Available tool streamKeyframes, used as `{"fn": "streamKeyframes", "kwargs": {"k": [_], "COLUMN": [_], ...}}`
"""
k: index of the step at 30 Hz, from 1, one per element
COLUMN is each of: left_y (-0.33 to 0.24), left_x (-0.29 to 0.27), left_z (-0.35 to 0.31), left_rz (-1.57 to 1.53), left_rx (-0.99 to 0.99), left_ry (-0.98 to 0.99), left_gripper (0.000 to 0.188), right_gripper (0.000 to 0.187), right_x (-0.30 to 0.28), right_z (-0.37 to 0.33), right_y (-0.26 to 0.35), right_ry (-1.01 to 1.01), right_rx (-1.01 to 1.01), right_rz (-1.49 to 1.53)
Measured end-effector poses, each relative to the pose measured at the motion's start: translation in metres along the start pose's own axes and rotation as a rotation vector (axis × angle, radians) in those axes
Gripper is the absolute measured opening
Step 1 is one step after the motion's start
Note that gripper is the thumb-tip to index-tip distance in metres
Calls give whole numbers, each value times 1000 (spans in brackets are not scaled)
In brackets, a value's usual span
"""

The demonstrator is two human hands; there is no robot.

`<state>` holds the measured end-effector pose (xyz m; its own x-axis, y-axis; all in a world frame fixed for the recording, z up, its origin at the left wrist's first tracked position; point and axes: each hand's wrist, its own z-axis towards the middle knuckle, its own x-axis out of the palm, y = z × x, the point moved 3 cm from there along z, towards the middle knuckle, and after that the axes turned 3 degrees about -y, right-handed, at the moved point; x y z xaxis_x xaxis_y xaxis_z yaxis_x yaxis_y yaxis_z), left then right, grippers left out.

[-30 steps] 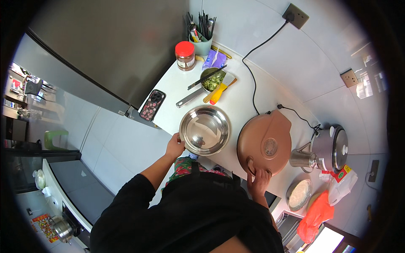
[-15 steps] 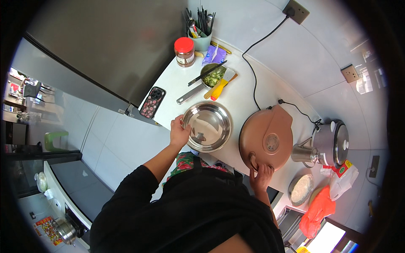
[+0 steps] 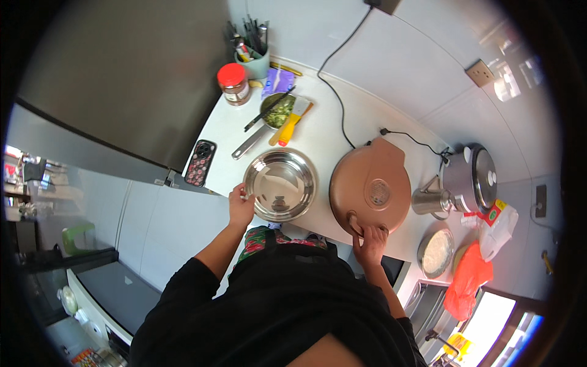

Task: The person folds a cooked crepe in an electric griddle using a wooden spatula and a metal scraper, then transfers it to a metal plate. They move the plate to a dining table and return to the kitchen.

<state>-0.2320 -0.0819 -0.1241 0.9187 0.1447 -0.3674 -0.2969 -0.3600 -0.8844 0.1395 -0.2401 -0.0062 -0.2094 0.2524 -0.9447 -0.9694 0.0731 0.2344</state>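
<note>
A shallow stainless steel bowl [image 3: 292,183] sits on the white counter. My left hand [image 3: 241,209] is at its left rim, with fingers curled on the edge. To the right of the bowl stands a round copper-brown electric griddle [image 3: 373,168] with its lid down. My right hand [image 3: 370,243] has its fingers curled over the front edge of the lid, beside the loop handle [image 3: 354,222]. Behind the bowl, a small saucepan [image 3: 281,113] contains chopped green food, with dark chopsticks [image 3: 269,109] across it. A yellow-handled scraper [image 3: 290,125] leans against the saucepan's right side.
A patterned phone [image 3: 200,164] lies at the counter's left edge. Behind are a red-lidded jar [image 3: 234,84] and a utensil holder [image 3: 252,64]. At right stand a steel jug [image 3: 427,200], a grey cooker [image 3: 461,180], a bowl of flour-like white contents [image 3: 436,252] and a red bag [image 3: 469,278].
The whole view has shifted and turned slightly, so the counter things appear farther left. Both hands stay at the same things, the left at the bowl rim and the right at the griddle lid.
</note>
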Motion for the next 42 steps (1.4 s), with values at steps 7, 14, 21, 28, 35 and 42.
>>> {"fn": "streamKeyframes", "kwargs": {"k": [7,14,21,28,35,42], "left_y": [2,1,-2,-2,-14,-7], "left_x": [-2,1,-4,-8,-15,-20], "left_z": [0,2,-3,-6,-14,-11], "left_rz": [-35,-64,-104,-60,-27,8], "left_rx": [-66,11,-14,-6,-2,17], "left_ry": [42,58,29,4,-22,-27], "left_gripper": [47,45,43,41,41,43], "right_gripper": [25,26,26,27,26,27], "right_x": [-2,-5,-1,2,3,7], "right_z": [0,2,-2,-2,-2,-6], "right_y": [2,5,2,2,3,0], "right_ry": [-35,-115,-89,-128,-128,-109], "right_rx": [10,-23,-23,-52,-53,-39], "right_rz": [1,-3,-14,-26,-30,-33]}}
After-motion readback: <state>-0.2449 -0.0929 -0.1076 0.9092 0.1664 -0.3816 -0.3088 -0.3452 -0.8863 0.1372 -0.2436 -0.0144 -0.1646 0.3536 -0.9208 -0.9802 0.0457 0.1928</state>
